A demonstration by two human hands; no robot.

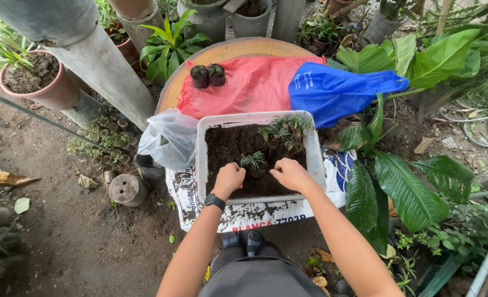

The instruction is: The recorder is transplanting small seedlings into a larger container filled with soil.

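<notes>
We are working both hands in the soil tub (313,159) at frame centre: left hand (228,179) and right hand (291,173) are curling around a small seedling (253,160), grip contents hidden. Two potted seedlings (208,75) are standing finished above; a clump (285,130) is waiting.

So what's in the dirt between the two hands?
In the head view, a small spiky green plant stands in the dark soil between the left hand and right hand, inside the white tub.
</notes>
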